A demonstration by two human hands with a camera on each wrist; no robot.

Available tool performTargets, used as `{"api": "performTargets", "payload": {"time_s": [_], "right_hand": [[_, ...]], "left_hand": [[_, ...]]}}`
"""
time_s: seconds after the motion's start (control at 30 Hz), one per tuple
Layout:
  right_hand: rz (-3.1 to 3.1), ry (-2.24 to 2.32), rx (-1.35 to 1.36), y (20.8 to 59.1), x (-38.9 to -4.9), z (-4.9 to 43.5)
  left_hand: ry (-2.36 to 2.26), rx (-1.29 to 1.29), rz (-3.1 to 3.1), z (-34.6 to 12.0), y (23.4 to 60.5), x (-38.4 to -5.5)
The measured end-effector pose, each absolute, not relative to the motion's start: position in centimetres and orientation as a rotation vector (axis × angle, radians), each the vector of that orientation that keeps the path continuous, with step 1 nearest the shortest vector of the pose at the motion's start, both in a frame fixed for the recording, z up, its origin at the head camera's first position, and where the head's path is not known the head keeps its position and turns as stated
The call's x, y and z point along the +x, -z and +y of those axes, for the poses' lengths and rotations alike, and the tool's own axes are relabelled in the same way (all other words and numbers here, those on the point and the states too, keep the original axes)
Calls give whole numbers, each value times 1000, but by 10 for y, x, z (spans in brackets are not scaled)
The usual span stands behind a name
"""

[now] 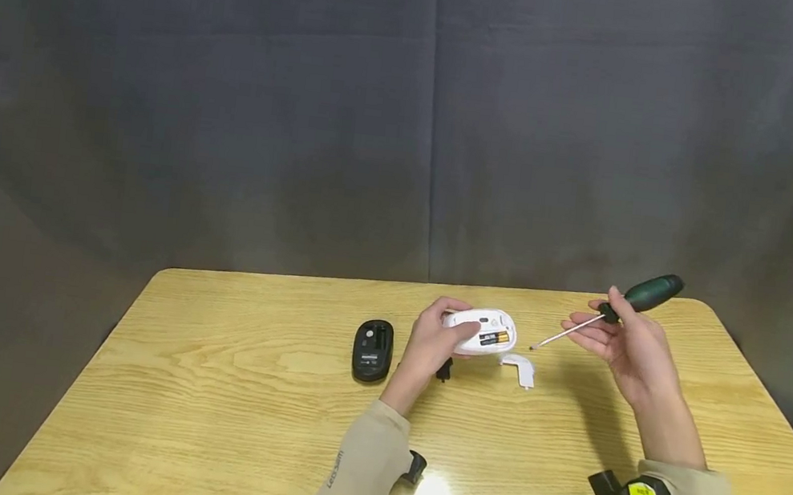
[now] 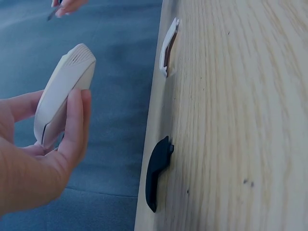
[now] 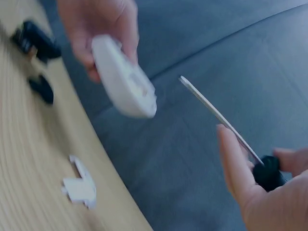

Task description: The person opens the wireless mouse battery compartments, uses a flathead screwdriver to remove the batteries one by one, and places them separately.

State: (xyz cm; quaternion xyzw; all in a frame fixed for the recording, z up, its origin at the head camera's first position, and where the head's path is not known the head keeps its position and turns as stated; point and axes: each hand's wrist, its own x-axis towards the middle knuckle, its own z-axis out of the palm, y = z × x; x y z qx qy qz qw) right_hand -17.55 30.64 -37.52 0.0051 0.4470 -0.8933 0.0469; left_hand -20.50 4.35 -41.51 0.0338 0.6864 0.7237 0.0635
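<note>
My left hand (image 1: 439,337) grips a white computer mouse (image 1: 465,319) above the table, underside up. Its battery compartment is uncovered, and a black and gold battery (image 1: 496,338) shows inside. In my right hand (image 1: 636,349) is a screwdriver with a dark green handle (image 1: 653,292); its thin metal shaft (image 3: 214,109) points toward the mouse, the tip apart from it. On the table below the mouse lies a white battery cover (image 1: 523,369). A black cover (image 2: 158,171) lies near my left hand, partly hidden by it in the head view.
A black computer mouse (image 1: 373,351) lies upside down left of my left hand, its battery compartment uncovered. The wooden table (image 1: 226,423) ends at a dark grey curtain (image 1: 293,124) behind. Black wrist straps (image 1: 632,492) sit on both sleeves.
</note>
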Motion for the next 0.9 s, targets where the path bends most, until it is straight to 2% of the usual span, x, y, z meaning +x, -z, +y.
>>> {"api": "performTargets", "payload": {"time_s": [0.47, 0.9], "right_hand": [[2298, 1800, 49, 401, -189, 318], [2425, 1518, 121, 418, -188, 323]], "left_hand": [[-2159, -28, 2058, 46, 412, -206], [-2207, 18, 1887, 46, 413, -205]]}}
